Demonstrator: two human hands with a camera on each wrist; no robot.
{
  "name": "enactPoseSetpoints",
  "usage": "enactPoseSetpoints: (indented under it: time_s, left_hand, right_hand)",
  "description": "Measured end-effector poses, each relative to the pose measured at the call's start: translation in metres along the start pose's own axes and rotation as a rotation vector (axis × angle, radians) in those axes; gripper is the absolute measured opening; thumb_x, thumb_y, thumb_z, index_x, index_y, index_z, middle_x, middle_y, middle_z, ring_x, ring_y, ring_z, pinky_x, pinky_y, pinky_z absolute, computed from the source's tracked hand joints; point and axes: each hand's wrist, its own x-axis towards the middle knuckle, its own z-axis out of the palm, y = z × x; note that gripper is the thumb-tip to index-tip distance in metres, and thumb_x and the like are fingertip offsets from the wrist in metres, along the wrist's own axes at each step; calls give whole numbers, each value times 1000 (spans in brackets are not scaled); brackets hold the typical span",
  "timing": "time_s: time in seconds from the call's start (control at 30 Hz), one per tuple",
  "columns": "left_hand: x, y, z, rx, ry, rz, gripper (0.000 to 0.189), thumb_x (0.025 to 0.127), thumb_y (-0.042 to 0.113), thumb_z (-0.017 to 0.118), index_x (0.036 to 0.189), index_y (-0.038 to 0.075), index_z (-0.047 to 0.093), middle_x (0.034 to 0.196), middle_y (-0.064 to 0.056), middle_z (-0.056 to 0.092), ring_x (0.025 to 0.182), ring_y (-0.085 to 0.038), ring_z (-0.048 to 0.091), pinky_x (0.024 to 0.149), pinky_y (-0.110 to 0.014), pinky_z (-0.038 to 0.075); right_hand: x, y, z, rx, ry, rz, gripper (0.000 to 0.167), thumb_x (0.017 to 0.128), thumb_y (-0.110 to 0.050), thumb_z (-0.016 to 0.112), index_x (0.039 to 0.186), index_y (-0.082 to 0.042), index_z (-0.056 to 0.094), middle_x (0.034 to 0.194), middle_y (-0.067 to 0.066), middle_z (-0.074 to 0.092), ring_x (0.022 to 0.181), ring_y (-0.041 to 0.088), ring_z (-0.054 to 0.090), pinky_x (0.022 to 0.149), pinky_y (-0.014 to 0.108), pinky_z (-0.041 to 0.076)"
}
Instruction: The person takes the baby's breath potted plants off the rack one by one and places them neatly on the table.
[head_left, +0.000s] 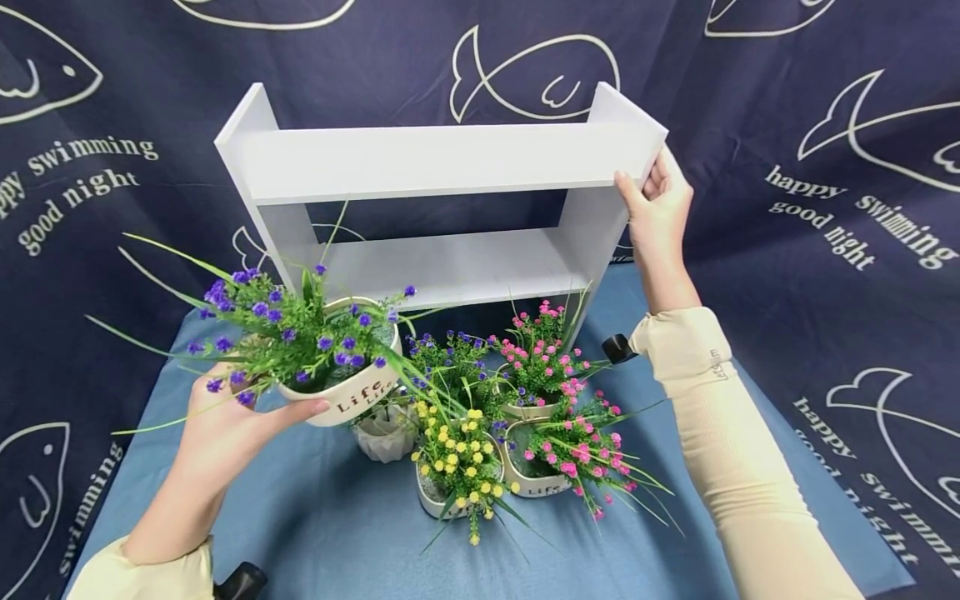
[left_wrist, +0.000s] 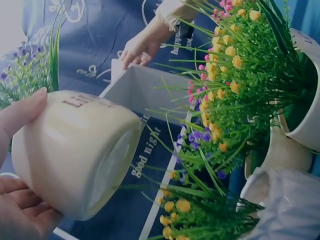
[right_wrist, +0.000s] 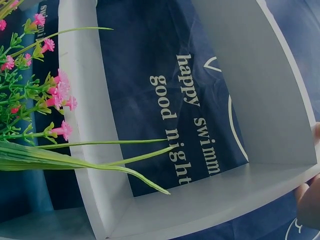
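In the head view my left hand [head_left: 228, 421] grips a cream flowerpot [head_left: 360, 392] lettered "Life", with purple flowers spilling from it, tilted and raised at the left. Thumb and fingers stand on opposite sides of that pot [left_wrist: 75, 150] in the left wrist view. My right hand [head_left: 660, 204] holds the upper right side of a white two-tier shelf [head_left: 435, 158], thumb at the front edge of the top board and fingers on the outer side. Only fingertips [right_wrist: 307, 200] of it show at the edge of the right wrist view.
Before the shelf stand several potted flowers: a yellow one [head_left: 457, 454], pink ones [head_left: 581, 454] and a purple one [head_left: 450, 367]. A ribbed pale pot [head_left: 384, 433] sits at their left. Blue cloth [head_left: 337, 525] covers the table; a dark fish-print cloth [head_left: 405, 67] hangs behind.
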Motion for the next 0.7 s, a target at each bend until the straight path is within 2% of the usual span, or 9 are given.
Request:
enactPoseSetpoints:
  time_s: [0.1,0.17,0.27,0.33,0.4,0.47,0.5,0.63,0.7]
  left_hand:
    - [-2,-8,-6,14,-46,5,81,66,14,89,137,9,52,111,44,48,106,25,42,85,3,34]
    - [-4,-12,-9,15,-92,-5,85,67,16,88,142,12,47,121,37,50,111,23,42,86,2,34]
    - [-6,-18,-14,-16,-170,-69,92,71,18,86,149,19,37,140,19,48,121,17,42,88,1,36]
    - [-6,-23,-17,-34,-221,-105,93,74,17,84,151,21,32,146,14,44,123,16,41,89,0,37]
    - [-7,-29,-18,-69,-250,-84,90,75,10,82,150,17,33,144,14,45,123,16,42,90,0,37]
    - [-9,-35,-19,-108,-256,-32,85,73,2,82,145,14,38,137,18,49,119,18,44,91,0,37]
    - [-10,-38,-19,-120,-263,-12,86,73,0,81,145,15,38,138,22,47,119,20,43,91,1,36]
    - [-12,-49,-20,-242,-277,78,88,69,-14,76,144,14,40,136,23,48,121,18,44,93,0,36]
    - [-14,-52,-21,-200,-275,112,90,67,-12,78,144,17,41,136,28,46,121,21,41,93,1,35]
  right_hand:
    - [-1,-1,0,6,1,2,63,83,14,60,142,-5,47,139,18,56,120,18,58,99,25,47]
    - [-1,-1,1,8,2,4,63,83,14,60,142,-5,47,138,18,56,120,17,58,99,25,47]
    - [-2,-1,1,8,1,3,63,83,14,60,142,-5,47,139,18,56,120,17,58,99,25,47]
    - [-2,0,1,10,-2,1,63,83,14,60,142,-4,47,139,18,56,120,18,58,100,26,46]
    - [-1,0,1,12,-5,-4,63,83,14,59,142,-5,47,139,18,56,121,18,58,101,27,46]
    - [-1,1,1,16,-7,-7,63,83,14,59,142,-5,47,139,18,55,122,19,58,101,27,46]
    - [-1,1,1,16,-8,-9,63,83,15,59,142,-5,47,139,18,55,122,19,58,101,27,46]
    - [0,1,1,18,-14,-17,63,84,15,59,142,-5,47,140,17,55,122,18,58,102,28,46]
    - [1,2,1,20,-15,-15,63,84,15,59,142,-5,47,139,17,56,121,18,58,102,28,46]
